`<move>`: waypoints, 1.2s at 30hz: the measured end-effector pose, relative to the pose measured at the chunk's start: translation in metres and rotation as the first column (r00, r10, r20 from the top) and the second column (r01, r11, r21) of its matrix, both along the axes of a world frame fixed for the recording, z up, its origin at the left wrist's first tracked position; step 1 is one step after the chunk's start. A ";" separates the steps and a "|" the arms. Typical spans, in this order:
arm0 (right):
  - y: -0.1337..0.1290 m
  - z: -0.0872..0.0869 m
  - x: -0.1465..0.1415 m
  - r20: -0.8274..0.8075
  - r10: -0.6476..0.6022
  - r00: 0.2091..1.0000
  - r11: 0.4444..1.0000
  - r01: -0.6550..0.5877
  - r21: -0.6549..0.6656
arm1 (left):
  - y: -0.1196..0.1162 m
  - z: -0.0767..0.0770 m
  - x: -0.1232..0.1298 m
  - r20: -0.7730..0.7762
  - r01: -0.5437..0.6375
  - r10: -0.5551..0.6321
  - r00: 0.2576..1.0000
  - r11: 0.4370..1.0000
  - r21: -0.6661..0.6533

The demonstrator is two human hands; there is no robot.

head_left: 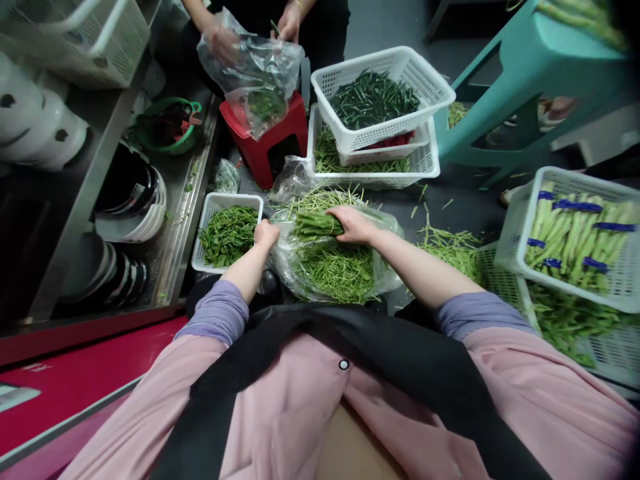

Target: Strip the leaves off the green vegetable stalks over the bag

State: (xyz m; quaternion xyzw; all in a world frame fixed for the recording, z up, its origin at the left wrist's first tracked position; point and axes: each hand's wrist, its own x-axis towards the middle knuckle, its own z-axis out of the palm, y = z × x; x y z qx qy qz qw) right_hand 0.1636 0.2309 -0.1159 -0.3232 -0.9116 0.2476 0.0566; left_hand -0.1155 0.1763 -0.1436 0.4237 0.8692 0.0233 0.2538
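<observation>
My right hand [351,225] is closed around a bunch of green vegetable stems [315,226], held above a large clear plastic bag [393,227]. Thin loose green stems [345,272] lie in the bag's mouth. At the bag's left side, my left hand [267,232] is closed in a fist, apparently on the bag's edge; its fingertips are hidden. Just left of that hand stands a small white basket [196,257] of cut leafy greens [229,235].
Ahead, a co-worker's hands [289,23] handle a plastic bag [250,60] over a red stool [295,120]. Stacked white baskets [430,83] hold green chillies [375,100]. A teal stool [510,73] and a basket of banded vegetables [580,233] stand right; a metal shelf [175,267] runs left.
</observation>
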 end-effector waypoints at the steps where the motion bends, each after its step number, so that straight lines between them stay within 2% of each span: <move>1: 0.005 0.001 0.000 -0.019 -0.066 0.998 0.997 0.067 0.027 | -0.002 0.003 0.003 -0.003 0.016 -0.016 1.000 1.000 0.006; 3: 0.014 0.000 0.000 -0.033 -0.188 0.982 0.979 0.190 0.075 | -0.008 0.014 0.014 -0.044 0.133 -0.131 0.990 0.990 0.047; 5: 0.021 -0.001 -0.001 -0.027 -0.244 0.969 0.963 0.246 0.107 | -0.018 0.027 0.030 -0.145 0.320 -0.301 0.943 0.939 0.130; 6: 0.023 -0.002 -0.001 -0.020 -0.249 0.968 0.961 0.250 0.119 | -0.025 0.034 0.038 -0.209 0.431 -0.394 0.895 0.885 0.178; 7: 0.023 -0.002 -0.002 -0.011 -0.247 0.969 0.960 0.247 0.130 | -0.033 0.040 0.047 -0.260 0.555 -0.501 0.825 0.804 0.212; 9: 0.023 0.000 -0.002 0.009 -0.241 0.970 0.959 0.237 0.152 | -0.050 0.048 0.061 -0.264 0.788 -0.743 0.615 0.588 0.182; 10: 0.022 0.001 -0.001 0.017 -0.241 0.970 0.958 0.235 0.166 | -0.057 0.050 0.067 -0.208 0.862 -0.836 0.507 0.496 0.108; 11: 0.022 0.004 0.000 0.022 -0.240 0.970 0.956 0.232 0.181 | -0.063 0.051 0.070 -0.131 0.900 -0.893 0.432 0.435 0.005; 12: 0.022 0.007 0.002 0.025 -0.240 0.970 0.953 0.231 0.197 | -0.067 0.051 0.072 -0.061 0.906 -0.912 0.405 0.410 -0.107; 14: 0.024 0.014 0.006 0.021 -0.238 0.971 0.947 0.227 0.227 | -0.068 0.052 0.067 -0.008 0.851 -0.891 0.454 0.436 -0.292; 16: 0.029 0.022 0.011 0.003 -0.237 0.972 0.939 0.228 0.256 | -0.058 0.057 0.057 -0.029 0.794 -0.858 0.513 0.487 -0.364; 19: 0.040 0.031 0.016 -0.031 -0.255 0.966 0.922 0.253 0.293 | -0.036 0.072 0.040 -0.150 0.741 -0.816 0.559 0.572 -0.351; 23: 0.048 0.035 0.020 -0.032 -0.316 0.948 0.895 0.309 0.323 | -0.012 0.094 0.026 -0.263 0.729 -0.803 0.536 0.596 -0.336; 26: 0.039 0.026 0.020 0.037 -0.323 0.946 0.902 0.297 0.313 | -0.008 0.101 0.019 -0.333 0.684 -0.762 0.555 0.646 -0.338; 27: 0.032 0.022 0.019 0.077 -0.306 0.949 0.916 0.272 0.294 | -0.011 0.102 0.019 -0.338 0.682 -0.765 0.548 0.643 -0.348; 28: 0.025 0.017 0.017 0.122 -0.278 0.953 0.934 0.238 0.266 | -0.016 0.102 0.022 -0.325 0.703 -0.787 0.524 0.616 -0.357; 29: 0.017 0.013 0.015 0.168 -0.237 0.957 0.953 0.196 0.232 | -0.024 0.102 0.028 -0.290 0.747 -0.828 0.480 0.560 -0.359; 31: 0.003 0.005 0.008 0.238 -0.142 0.961 0.981 0.104 0.165 | -0.044 0.102 0.049 -0.232 0.871 -0.902 0.365 0.419 -0.258; 32: -0.002 0.003 0.004 0.259 -0.098 0.961 0.988 0.063 0.139 | -0.054 0.103 0.062 -0.248 0.901 -0.898 0.364 0.407 -0.151; 34: -0.008 0.003 -0.004 0.278 -0.036 0.960 0.994 0.005 0.113 | -0.072 0.104 0.087 -0.276 0.866 -0.828 0.489 0.500 0.036; 36: -0.009 0.006 -0.011 0.300 -0.011 0.954 0.993 -0.024 0.112 | -0.079 0.105 0.106 -0.296 0.809 -0.753 0.587 0.565 0.165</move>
